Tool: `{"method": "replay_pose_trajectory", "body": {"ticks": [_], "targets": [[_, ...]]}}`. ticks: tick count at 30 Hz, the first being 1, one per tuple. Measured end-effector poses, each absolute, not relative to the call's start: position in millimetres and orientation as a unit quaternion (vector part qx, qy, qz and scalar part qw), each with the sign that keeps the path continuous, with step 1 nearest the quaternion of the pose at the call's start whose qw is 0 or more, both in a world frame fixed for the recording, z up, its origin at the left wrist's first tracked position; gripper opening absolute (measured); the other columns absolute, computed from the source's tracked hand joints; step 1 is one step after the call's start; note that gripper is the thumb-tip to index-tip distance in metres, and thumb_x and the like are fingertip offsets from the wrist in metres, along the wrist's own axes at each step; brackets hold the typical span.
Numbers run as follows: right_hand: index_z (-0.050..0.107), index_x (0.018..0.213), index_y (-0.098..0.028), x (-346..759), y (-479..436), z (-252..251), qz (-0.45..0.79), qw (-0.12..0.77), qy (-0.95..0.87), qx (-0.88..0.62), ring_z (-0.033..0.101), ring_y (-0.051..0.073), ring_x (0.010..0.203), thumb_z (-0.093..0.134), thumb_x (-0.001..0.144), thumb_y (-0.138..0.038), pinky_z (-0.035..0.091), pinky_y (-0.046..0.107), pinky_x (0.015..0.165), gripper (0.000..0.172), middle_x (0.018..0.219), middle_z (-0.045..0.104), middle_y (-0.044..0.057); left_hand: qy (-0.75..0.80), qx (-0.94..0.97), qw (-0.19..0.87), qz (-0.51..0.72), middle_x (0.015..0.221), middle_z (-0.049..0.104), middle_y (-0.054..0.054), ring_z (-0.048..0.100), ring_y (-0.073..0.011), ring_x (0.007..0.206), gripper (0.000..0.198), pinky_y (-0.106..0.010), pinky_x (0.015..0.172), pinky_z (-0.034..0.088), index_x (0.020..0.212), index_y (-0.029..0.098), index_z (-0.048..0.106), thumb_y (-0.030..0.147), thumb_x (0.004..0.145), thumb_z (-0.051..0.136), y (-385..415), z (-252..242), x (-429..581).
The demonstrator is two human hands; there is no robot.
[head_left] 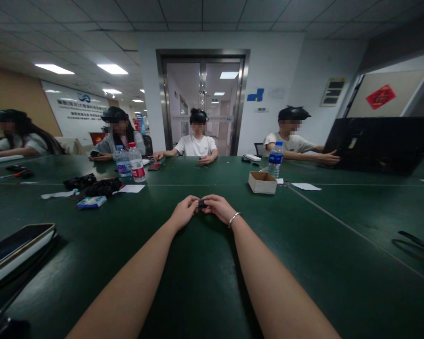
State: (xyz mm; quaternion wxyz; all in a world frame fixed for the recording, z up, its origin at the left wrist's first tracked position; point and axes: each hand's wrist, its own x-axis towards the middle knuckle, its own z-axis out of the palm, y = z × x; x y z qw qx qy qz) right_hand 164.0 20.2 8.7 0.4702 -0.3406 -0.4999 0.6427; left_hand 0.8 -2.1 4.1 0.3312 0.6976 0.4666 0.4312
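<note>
At table [197,263], two hands [182,213], one held black item [201,204]

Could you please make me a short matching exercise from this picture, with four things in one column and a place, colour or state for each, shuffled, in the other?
Things:
1. Small dark object
2. Box
3. Bracelet
4. Red-capped bottle

Descriptions:
A. Open-topped, near a blue-capped bottle
B. Close beside a second bottle, towards the left of the picture
C. Held between the left hand and the right hand
D. Silver-coloured and shaped as a loop

Right pairs: 1-C, 2-A, 3-D, 4-B.
</note>
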Motion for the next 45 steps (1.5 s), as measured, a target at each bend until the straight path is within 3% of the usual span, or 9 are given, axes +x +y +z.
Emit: {"method": "replay_pose_trajectory", "body": {"ticks": [21,31,39,45], "targets": [[0.061,0.080,-0.010,165.6,15.1,11.2,0.645,0.458,-0.510,-0.338,0.062,0.010,0.053,0.056,0.077,0.000,0.053,0.015,0.049,0.012,0.075,0.064,0.006,0.470,0.709,0.310,0.424,0.058,0.052,0.002,0.047,-0.0119,0.053,0.040,-0.023,0.053,0.036,0.096,0.018,0.057,0.051,0.083,0.037,1.0,-1.3,-0.2],[0.059,0.082,-0.010,165.1,15.1,12.0,0.642,0.461,-0.509,-0.341,0.063,0.011,0.053,0.057,0.077,-0.001,0.053,0.015,0.048,0.011,0.065,0.062,0.003,0.476,0.701,0.280,0.451,0.087,0.059,-0.005,0.055,-0.0153,0.074,0.032,-0.026,0.065,0.043,0.102,0.019,0.056,0.040,0.079,0.050,-1.3,0.4,-0.5],[0.059,0.082,-0.010,164.8,14.4,12.9,0.645,0.466,-0.500,-0.340,0.063,0.011,0.051,0.056,0.077,0.001,0.052,0.015,0.047,0.013,0.066,0.062,0.004,0.455,0.659,0.357,0.480,0.091,0.056,-0.006,0.055,-0.0150,0.072,0.038,-0.020,0.050,0.043,0.101,0.017,0.053,0.030,0.068,0.064,-4.6,6.6,-1.5],[0.060,0.082,-0.010,165.5,15.9,11.3,0.648,0.474,-0.493,-0.336,0.062,0.012,0.051,0.057,0.077,-0.001,0.053,0.016,0.047,0.010,0.064,0.062,0.004,0.436,0.652,0.385,0.487,0.091,0.058,-0.007,0.057,-0.0154,0.074,0.034,-0.020,0.051,0.045,0.094,0.016,0.056,0.033,0.066,0.066,-2.2,5.4,-2.8]]}}
